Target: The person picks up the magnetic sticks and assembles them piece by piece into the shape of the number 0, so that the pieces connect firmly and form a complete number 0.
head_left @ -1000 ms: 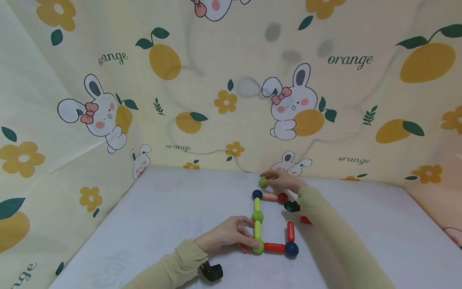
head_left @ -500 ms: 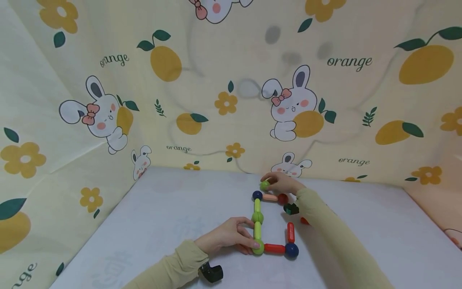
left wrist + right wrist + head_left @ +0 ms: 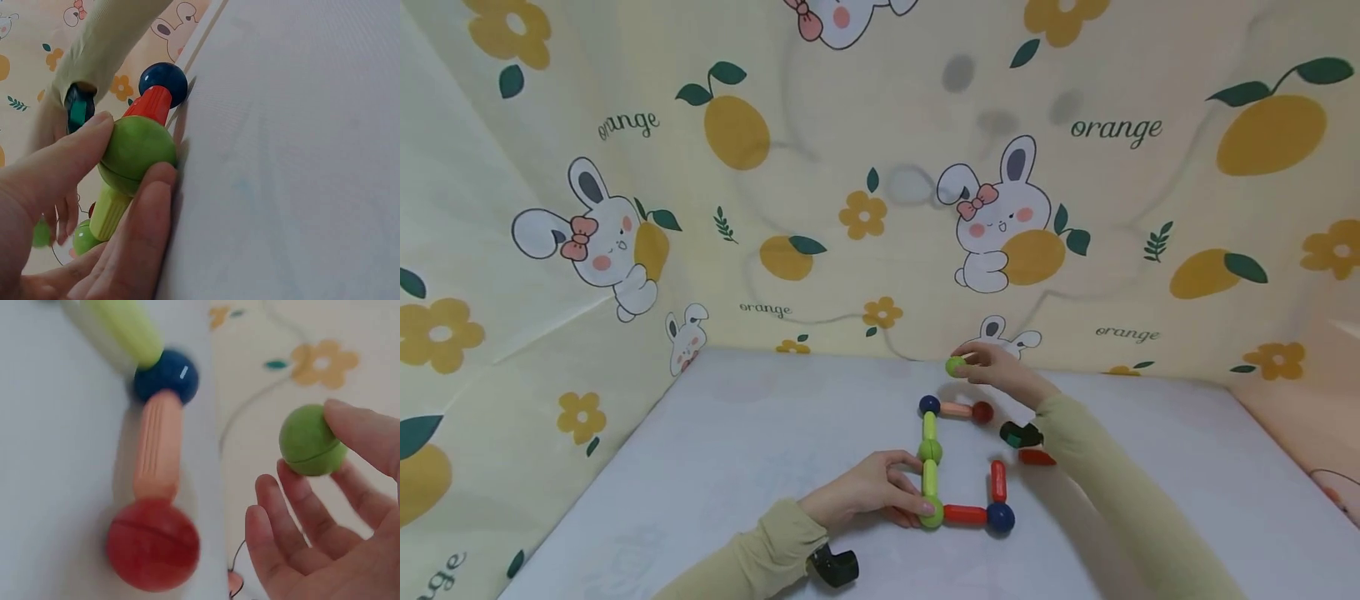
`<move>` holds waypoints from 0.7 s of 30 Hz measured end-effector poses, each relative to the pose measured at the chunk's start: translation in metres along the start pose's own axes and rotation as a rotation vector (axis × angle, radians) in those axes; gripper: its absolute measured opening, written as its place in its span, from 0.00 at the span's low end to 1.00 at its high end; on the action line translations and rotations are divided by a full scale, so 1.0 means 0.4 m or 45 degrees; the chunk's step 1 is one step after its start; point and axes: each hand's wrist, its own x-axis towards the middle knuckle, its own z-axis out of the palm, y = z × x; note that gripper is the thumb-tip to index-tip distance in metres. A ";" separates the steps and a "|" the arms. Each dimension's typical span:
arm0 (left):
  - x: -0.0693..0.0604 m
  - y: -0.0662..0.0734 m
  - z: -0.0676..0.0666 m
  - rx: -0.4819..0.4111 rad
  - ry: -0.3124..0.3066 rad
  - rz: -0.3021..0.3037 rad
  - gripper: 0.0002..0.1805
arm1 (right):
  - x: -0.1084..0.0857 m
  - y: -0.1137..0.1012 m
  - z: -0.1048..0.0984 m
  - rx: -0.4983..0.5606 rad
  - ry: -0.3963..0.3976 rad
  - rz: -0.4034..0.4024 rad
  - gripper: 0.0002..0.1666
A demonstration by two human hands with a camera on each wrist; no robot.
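My left hand (image 3: 880, 487) pinches the near green ball (image 3: 139, 150) of a chain of balls and rods lying on the table. From that ball a red rod (image 3: 966, 516) runs right to a blue ball (image 3: 1000, 518), where another red rod (image 3: 997, 481) points away from me. Yellow-green rods (image 3: 930, 477) lead back through a middle green ball (image 3: 930, 452) to a far blue ball (image 3: 167, 377). A peach rod (image 3: 158, 447) joins that one to a red ball (image 3: 154, 545). Beyond it, my right hand (image 3: 996, 371) holds a loose green ball (image 3: 312, 440) between thumb and fingers, above the table.
A red piece (image 3: 1037, 457) lies under the right forearm, partly hidden. The white table (image 3: 760, 433) meets a patterned cloth (image 3: 820, 192) at its back edge. Black wrist cameras (image 3: 835, 567) sit on both wrists.
My right hand has lifted the loose green ball up from behind the far blue ball and shifted slightly right. My left hand keeps its hold on the near green ball.
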 end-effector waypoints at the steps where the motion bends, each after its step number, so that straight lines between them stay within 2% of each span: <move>1: 0.000 -0.001 0.000 -0.005 -0.001 0.005 0.27 | -0.010 -0.005 -0.003 0.050 -0.006 -0.001 0.26; 4: 0.000 -0.003 0.001 -0.008 0.001 0.011 0.26 | -0.045 -0.013 -0.013 0.173 -0.018 0.027 0.28; 11: 0.001 -0.002 0.007 -0.022 -0.006 -0.001 0.27 | -0.135 -0.006 -0.013 0.281 -0.042 0.085 0.31; 17: 0.002 -0.003 0.004 -0.026 0.000 0.011 0.27 | -0.214 0.007 0.016 0.438 0.022 0.255 0.32; 21: 0.001 -0.001 0.004 -0.031 0.000 0.010 0.28 | -0.253 0.021 0.030 0.476 0.065 0.322 0.35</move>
